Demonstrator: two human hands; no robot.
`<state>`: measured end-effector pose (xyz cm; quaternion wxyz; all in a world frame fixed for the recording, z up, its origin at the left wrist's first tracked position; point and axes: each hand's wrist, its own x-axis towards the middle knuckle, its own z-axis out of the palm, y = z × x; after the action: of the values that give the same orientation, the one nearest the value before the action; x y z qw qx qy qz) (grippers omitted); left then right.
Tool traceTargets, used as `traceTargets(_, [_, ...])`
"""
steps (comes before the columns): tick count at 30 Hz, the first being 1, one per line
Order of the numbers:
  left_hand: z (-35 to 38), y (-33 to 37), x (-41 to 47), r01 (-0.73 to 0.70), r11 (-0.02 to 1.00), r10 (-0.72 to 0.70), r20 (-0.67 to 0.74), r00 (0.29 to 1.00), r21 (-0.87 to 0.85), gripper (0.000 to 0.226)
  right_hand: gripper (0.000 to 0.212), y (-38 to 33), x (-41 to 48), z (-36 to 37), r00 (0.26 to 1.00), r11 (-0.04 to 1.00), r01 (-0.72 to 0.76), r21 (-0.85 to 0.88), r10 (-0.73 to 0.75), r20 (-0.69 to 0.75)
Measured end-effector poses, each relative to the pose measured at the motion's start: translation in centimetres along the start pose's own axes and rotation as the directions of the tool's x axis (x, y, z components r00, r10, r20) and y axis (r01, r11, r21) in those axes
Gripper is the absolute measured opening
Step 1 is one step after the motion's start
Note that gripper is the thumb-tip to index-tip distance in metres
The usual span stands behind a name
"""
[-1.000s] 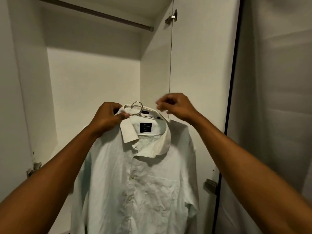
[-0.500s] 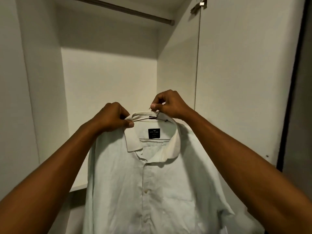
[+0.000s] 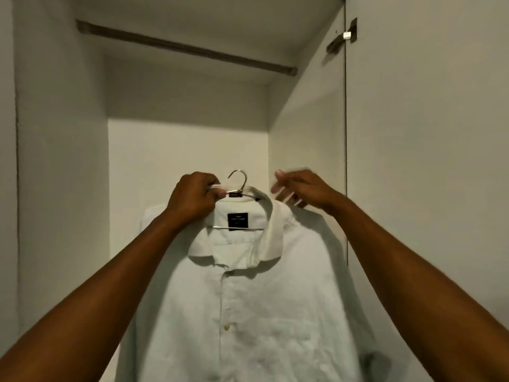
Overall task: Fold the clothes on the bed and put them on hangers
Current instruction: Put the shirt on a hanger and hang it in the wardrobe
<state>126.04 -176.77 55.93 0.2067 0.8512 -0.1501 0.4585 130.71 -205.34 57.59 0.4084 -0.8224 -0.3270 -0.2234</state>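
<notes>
A white button-up shirt hangs on a metal hanger, whose hook stands up free above the collar. My left hand grips the hanger's top and the left side of the collar, holding the shirt up inside the wardrobe. Blurred with motion, my right hand is at the right side of the collar with its fingers loosely spread, and it holds nothing that I can see. A dark label shows inside the neck. The shirt's lower part runs out of view.
The wardrobe's hanging rail crosses well above the hook, with nothing on it. White wardrobe walls close in on the left and back. The open door with a hinge stands on the right.
My right hand has let go of the hanger's hook and moved right to the collar's edge. The hook now stands upright. My view has tilted up, showing more of the rail.
</notes>
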Motion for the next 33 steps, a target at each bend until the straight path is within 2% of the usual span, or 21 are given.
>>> traceTargets(1, [-0.2,-0.3,0.9,0.008,1.000,-0.008,-0.025,1.000,0.009,0.007,0.057,1.5,0.1,-1.3,0.999,0.999,-0.030,0.020,0.029,0.018])
traceTargets(3, [-0.7,-1.1,2.0,0.018,0.999,-0.017,-0.025,1.000,0.038,0.009,0.042,4.3,-0.3,-2.7,0.994,0.992,-0.062,0.107,0.052,0.092])
traceTargets(5, [-1.2,-1.6,3.2,0.032,0.997,-0.030,-0.033,0.999,0.067,0.008,0.028,6.4,-0.3,-3.8,0.980,0.986,-0.053,0.158,0.021,0.198])
traceTargets(7, [-1.7,-1.9,4.2,0.042,0.995,-0.038,-0.043,0.998,0.089,0.007,0.025,7.7,0.3,-4.7,0.969,0.987,-0.042,0.156,0.002,0.245])
traceTargets(10, [-1.7,-1.8,5.4,0.054,0.992,-0.049,-0.040,0.998,0.116,0.008,0.024,8.7,2.1,-5.8,0.985,0.989,0.013,0.145,-0.038,0.166])
traceTargets(13, [-1.6,-1.6,6.3,0.058,0.989,-0.048,-0.078,0.996,0.138,0.008,0.025,9.6,3.8,-5.9,0.993,0.972,0.092,0.217,-0.105,0.052])
traceTargets(17, [-1.6,-1.6,6.8,0.027,0.991,-0.018,-0.068,0.997,0.135,0.009,0.017,10.0,4.7,-7.3,0.972,0.931,0.169,0.325,-0.212,0.099])
traceTargets(21, [-1.2,-1.2,6.1,-0.072,0.985,0.088,-0.095,0.992,0.156,0.007,0.020,10.2,6.0,-8.3,0.978,0.864,0.177,0.471,-0.208,0.014])
traceTargets(24, [-1.5,-0.7,6.1,-0.102,0.978,0.135,-0.184,0.974,0.180,0.005,0.022,11.3,6.7,-7.0,0.991,0.935,0.099,0.341,-0.125,0.055])
traceTargets(26, [-1.6,-0.9,6.1,-0.088,0.980,0.124,-0.198,0.972,0.178,0.004,0.029,11.7,6.3,-6.0,0.997,0.943,0.060,0.328,-0.073,0.028])
traceTargets(28, [-1.4,-1.3,6.2,-0.060,0.983,0.093,-0.192,0.977,0.172,0.005,0.036,11.6,5.6,-5.4,0.994,0.915,0.114,0.386,-0.105,-0.043])
traceTargets(30, [-1.1,-1.5,6.3,-0.037,0.985,0.067,-0.179,0.982,0.169,0.005,0.036,11.6,4.7,-5.2,0.985,0.893,0.164,0.420,-0.174,-0.014])
traceTargets(33, [-0.9,-1.5,6.6,-0.010,0.988,0.031,-0.132,0.991,0.157,0.005,0.023,11.5,4.2,-4.9,0.971,0.944,0.190,0.270,-0.221,0.092])
